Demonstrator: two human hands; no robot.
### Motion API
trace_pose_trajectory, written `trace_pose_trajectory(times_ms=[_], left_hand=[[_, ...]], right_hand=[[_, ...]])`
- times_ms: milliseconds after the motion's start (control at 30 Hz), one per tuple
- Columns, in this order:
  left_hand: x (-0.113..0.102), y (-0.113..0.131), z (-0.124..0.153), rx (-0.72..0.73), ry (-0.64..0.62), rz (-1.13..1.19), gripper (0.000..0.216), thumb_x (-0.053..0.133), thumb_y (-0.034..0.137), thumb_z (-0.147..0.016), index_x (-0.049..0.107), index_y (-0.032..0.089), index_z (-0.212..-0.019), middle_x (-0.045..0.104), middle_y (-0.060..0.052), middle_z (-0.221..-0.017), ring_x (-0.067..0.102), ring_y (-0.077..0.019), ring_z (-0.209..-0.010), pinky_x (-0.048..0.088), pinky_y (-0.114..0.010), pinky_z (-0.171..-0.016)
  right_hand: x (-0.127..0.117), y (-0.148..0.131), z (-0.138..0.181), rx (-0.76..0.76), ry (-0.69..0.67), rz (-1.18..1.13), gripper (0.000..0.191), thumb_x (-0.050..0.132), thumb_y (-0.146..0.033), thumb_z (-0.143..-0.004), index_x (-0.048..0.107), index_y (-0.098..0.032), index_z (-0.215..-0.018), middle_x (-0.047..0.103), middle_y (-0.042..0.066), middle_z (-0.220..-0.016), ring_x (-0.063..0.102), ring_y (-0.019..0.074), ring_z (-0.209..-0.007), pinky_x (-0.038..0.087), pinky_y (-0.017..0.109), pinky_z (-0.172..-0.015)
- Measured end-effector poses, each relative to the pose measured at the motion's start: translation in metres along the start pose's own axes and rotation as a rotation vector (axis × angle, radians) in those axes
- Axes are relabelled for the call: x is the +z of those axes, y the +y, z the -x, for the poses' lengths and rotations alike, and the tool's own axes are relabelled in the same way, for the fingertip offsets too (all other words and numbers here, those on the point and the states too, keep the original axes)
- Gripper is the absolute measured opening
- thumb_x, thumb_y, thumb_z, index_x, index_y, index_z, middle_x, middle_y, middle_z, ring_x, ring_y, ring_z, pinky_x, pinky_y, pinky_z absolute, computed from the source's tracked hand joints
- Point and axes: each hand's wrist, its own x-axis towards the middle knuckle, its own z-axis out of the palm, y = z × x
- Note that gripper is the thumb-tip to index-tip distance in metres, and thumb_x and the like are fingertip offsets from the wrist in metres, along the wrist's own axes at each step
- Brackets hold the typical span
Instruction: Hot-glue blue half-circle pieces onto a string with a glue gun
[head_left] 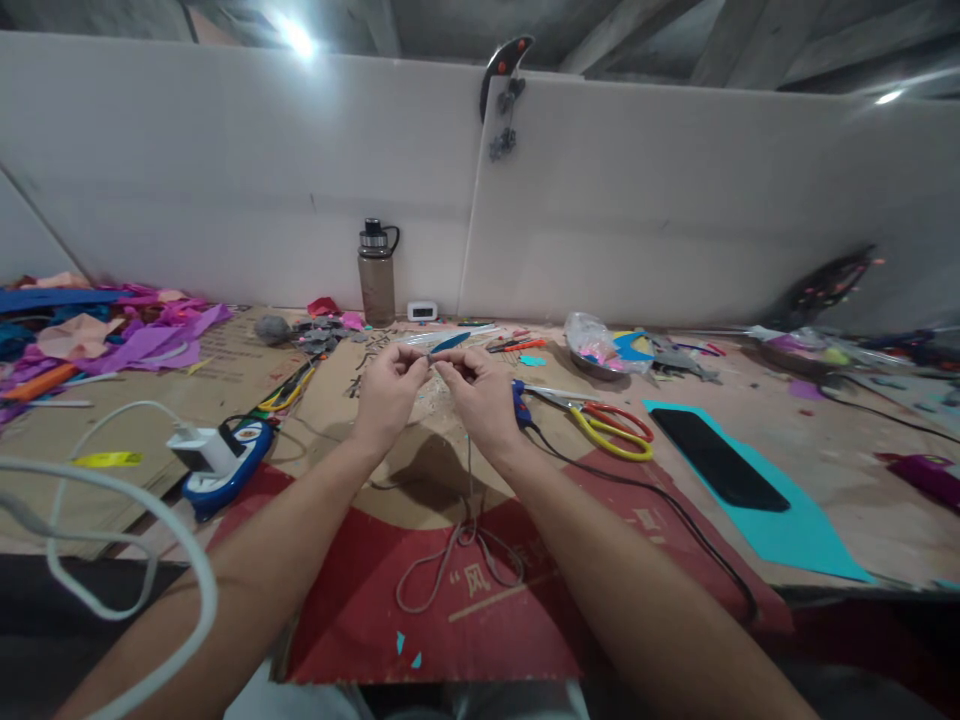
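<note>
My left hand point(388, 393) and my right hand point(480, 397) meet at the fingertips above the cardboard, both closed in a pinch. From under my right hand a thin grey cord point(470, 480) hangs down and ends in loose loops on the red part of the cardboard sheet point(345, 610). What the left fingertips hold is too small to make out. A blue leaf-shaped piece point(450, 342) shows just beyond the fingertips; whether it is touched cannot be told. Right of my right hand lie a blue glue gun point(520, 403) and scissors point(615, 432) with red and yellow handles.
A bottle point(376, 275) and a small white clock point(422, 311) stand by the white partition. Left are a blue power strip point(232, 470), white cables and coloured scraps point(112, 330). A black phone point(716, 455) lies on turquoise sheet point(817, 550) at right. A bowl point(596, 365) holds scraps.
</note>
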Motion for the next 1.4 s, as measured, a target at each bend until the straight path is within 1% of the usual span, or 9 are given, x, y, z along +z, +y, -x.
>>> trace_pose_trajectory(times_ms=[133, 233, 367, 533, 800, 933, 1067, 1267, 1400], left_hand=[[0.003, 0.003, 0.001, -0.129, -0.015, 0.216, 0.021, 0.069, 0.029, -0.066, 0.054, 0.016, -0.073, 0.058, 0.001, -0.071, 0.06, -0.0119, -0.069, 0.053, -0.031, -0.071], [0.004, 0.005, 0.002, -0.185, -0.023, 0.287, 0.023, 0.07, 0.029, -0.064, 0.052, 0.016, -0.072, 0.058, 0.001, -0.071, 0.06, -0.012, -0.069, 0.053, -0.031, -0.07], [0.005, 0.009, 0.004, -0.204, -0.03, 0.286, 0.025, 0.07, 0.031, -0.064, 0.052, 0.016, -0.07, 0.057, 0.001, -0.07, 0.059, -0.0119, -0.07, 0.053, -0.031, -0.07], [0.004, 0.011, 0.003, -0.218, -0.053, 0.278, 0.029, 0.071, 0.035, -0.063, 0.05, 0.017, -0.069, 0.058, 0.002, -0.069, 0.059, -0.0117, -0.068, 0.053, -0.031, -0.07], [0.002, 0.012, 0.001, -0.31, -0.048, 0.364, 0.02, 0.068, 0.027, -0.063, 0.051, 0.016, -0.066, 0.06, 0.001, -0.064, 0.062, -0.0134, -0.067, 0.054, -0.032, -0.069], [0.002, 0.012, 0.002, -0.308, -0.062, 0.373, 0.021, 0.069, 0.028, -0.063, 0.054, 0.015, -0.066, 0.062, -0.001, -0.067, 0.063, -0.0141, -0.07, 0.054, -0.032, -0.07], [0.002, 0.006, 0.0, -0.299, -0.083, 0.382, 0.022, 0.07, 0.029, -0.063, 0.054, 0.014, -0.067, 0.062, -0.002, -0.068, 0.063, -0.0145, -0.073, 0.053, -0.032, -0.072], [0.003, 0.003, -0.001, -0.2, -0.016, 0.317, 0.025, 0.071, 0.031, -0.064, 0.053, 0.015, -0.067, 0.062, -0.001, -0.072, 0.062, -0.0131, -0.074, 0.052, -0.032, -0.076], [0.004, 0.007, 0.0, -0.179, -0.049, 0.314, 0.021, 0.067, 0.033, -0.068, 0.055, 0.016, -0.071, 0.062, -0.001, -0.074, 0.062, -0.013, -0.075, 0.052, -0.032, -0.076]], right_hand=[[-0.001, -0.002, 0.002, -0.03, 0.003, 0.06, 0.018, 0.055, -0.027, -0.08, 0.069, -0.021, -0.088, 0.058, 0.002, -0.078, 0.05, 0.0132, -0.071, 0.04, 0.026, -0.065], [-0.001, -0.002, 0.002, -0.047, 0.017, 0.076, 0.017, 0.055, -0.027, -0.081, 0.068, -0.021, -0.089, 0.057, 0.002, -0.079, 0.051, 0.0132, -0.072, 0.04, 0.027, -0.066], [-0.001, -0.001, 0.002, -0.051, 0.034, 0.064, 0.016, 0.055, -0.028, -0.081, 0.068, -0.02, -0.087, 0.056, 0.001, -0.077, 0.05, 0.0125, -0.07, 0.04, 0.026, -0.065], [0.0, -0.003, 0.003, -0.033, 0.017, 0.061, 0.014, 0.055, -0.026, -0.08, 0.068, -0.02, -0.083, 0.057, 0.001, -0.077, 0.051, 0.0127, -0.07, 0.041, 0.026, -0.065], [0.001, -0.003, 0.003, 0.001, 0.008, 0.035, 0.015, 0.054, -0.027, -0.08, 0.068, -0.02, -0.083, 0.059, 0.002, -0.079, 0.053, 0.0133, -0.072, 0.042, 0.027, -0.066], [0.002, 0.001, 0.003, 0.006, 0.009, 0.004, 0.017, 0.054, -0.029, -0.08, 0.067, -0.02, -0.086, 0.06, 0.003, -0.082, 0.053, 0.0136, -0.074, 0.042, 0.027, -0.066], [0.001, -0.001, 0.004, -0.007, 0.02, 0.038, 0.015, 0.054, -0.028, -0.08, 0.066, -0.02, -0.085, 0.059, 0.002, -0.08, 0.052, 0.0132, -0.072, 0.041, 0.027, -0.065], [0.0, 0.0, 0.004, -0.018, 0.028, 0.048, 0.015, 0.055, -0.029, -0.08, 0.066, -0.02, -0.084, 0.058, 0.001, -0.077, 0.05, 0.013, -0.071, 0.039, 0.026, -0.065], [0.0, 0.004, 0.002, 0.011, 0.031, 0.018, 0.015, 0.054, -0.03, -0.08, 0.065, -0.02, -0.083, 0.058, 0.001, -0.076, 0.05, 0.0131, -0.07, 0.039, 0.026, -0.065]])
